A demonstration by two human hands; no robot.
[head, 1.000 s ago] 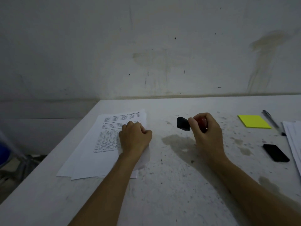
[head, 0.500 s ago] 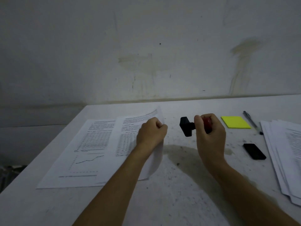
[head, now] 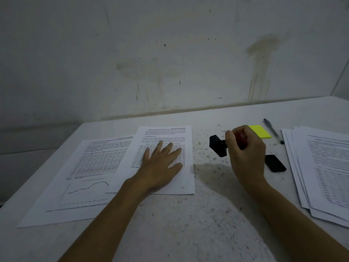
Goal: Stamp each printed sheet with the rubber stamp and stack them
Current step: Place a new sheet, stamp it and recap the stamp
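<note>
A printed sheet [head: 166, 140] with text and a table lies flat in the middle of the table. My left hand [head: 160, 163] rests on it, palm down, fingers spread. It partly overlaps another printed sheet [head: 85, 178] with a line graph, lying to the left. My right hand [head: 245, 154] holds the rubber stamp [head: 218, 145] by its red handle, sideways above the table, right of the sheet; the black stamp base points left. A stack of printed sheets [head: 324, 167] lies at the right edge.
A yellow sticky-note pad [head: 261, 132] and a pen [head: 272, 130] lie behind my right hand. A small black flat object [head: 274, 163] sits between my right hand and the right stack. A stained wall runs along the table's far edge; the table's left edge drops off.
My left hand slid the top sheet to the right off the left sheet, then opened from a fist and lies flat on it. My right hand kept the stamp in about the same place.
</note>
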